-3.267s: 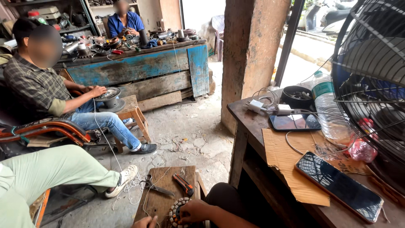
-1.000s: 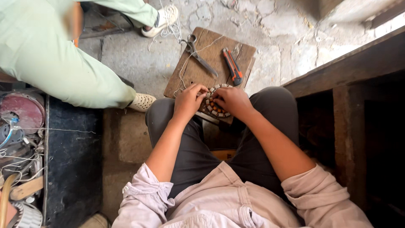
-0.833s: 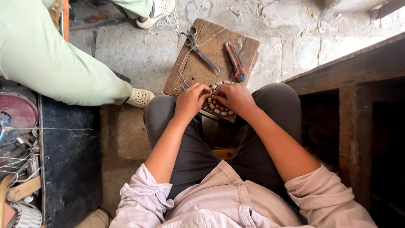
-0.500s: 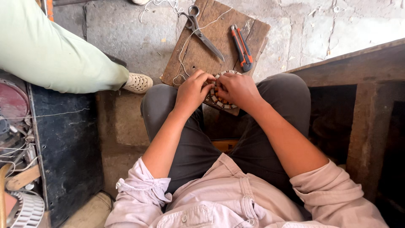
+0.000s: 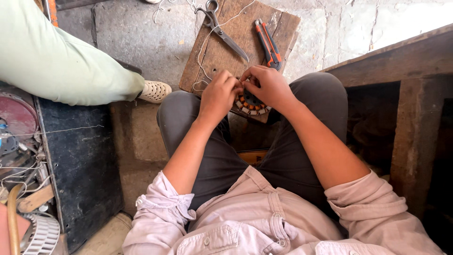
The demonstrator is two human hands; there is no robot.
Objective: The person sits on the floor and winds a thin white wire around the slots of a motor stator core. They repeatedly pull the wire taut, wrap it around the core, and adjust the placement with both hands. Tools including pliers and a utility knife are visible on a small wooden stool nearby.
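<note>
A round motor stator (image 5: pixel 251 105) with copper-coloured coils rests on the near edge of a small wooden board (image 5: pixel 238 40), between my knees. My left hand (image 5: pixel 218 93) grips its left side with the fingers curled. My right hand (image 5: pixel 269 85) covers its top and right side, fingertips pinched at the rim. The two hands meet over the stator and hide most of it. A thin white string (image 5: pixel 206 45) trails from my hands across the board.
Scissors (image 5: pixel 222 29) and orange-handled pliers (image 5: pixel 268 43) lie on the board beyond my hands. Another person's pale green trouser leg (image 5: pixel 56 66) and shoe (image 5: pixel 155 90) are at left. A dark wooden table (image 5: pixel 396 61) stands at right. Motor parts and a fan guard (image 5: pixel 40 233) lie at lower left.
The view dropped from the workshop down to my lap. Over the last second my hands stayed on the stator and the fingers closed together over its top.
</note>
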